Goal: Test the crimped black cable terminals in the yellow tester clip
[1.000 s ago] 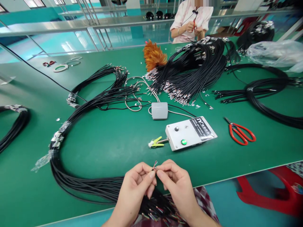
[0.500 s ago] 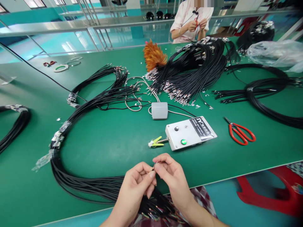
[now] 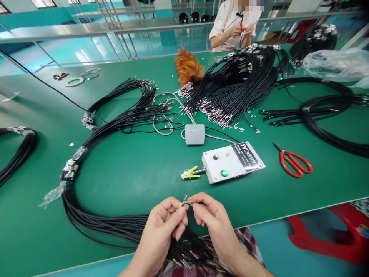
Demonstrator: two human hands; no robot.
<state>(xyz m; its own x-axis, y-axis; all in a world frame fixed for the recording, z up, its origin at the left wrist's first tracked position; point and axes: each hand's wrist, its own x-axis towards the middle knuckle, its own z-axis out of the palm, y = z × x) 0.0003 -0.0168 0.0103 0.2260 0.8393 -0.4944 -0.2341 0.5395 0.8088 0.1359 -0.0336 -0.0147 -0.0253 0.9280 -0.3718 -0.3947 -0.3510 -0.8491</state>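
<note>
Fanning out above the near edge of the green table (image 3: 129, 181), the thin coloured wire ends (image 3: 185, 199) of one black cable are pinched between both hands. The left hand (image 3: 167, 223) grips the cable tip with thumb and forefinger, and the right hand (image 3: 211, 219) nips the strands from the other side. Beneath the hands a thick bundle of black cables (image 3: 115, 227) loops across the table. Just beyond sits a white metal tester box (image 3: 232, 161) with a yellow clip (image 3: 190, 173), and red-handled scissors (image 3: 294, 161) lie further right.
</note>
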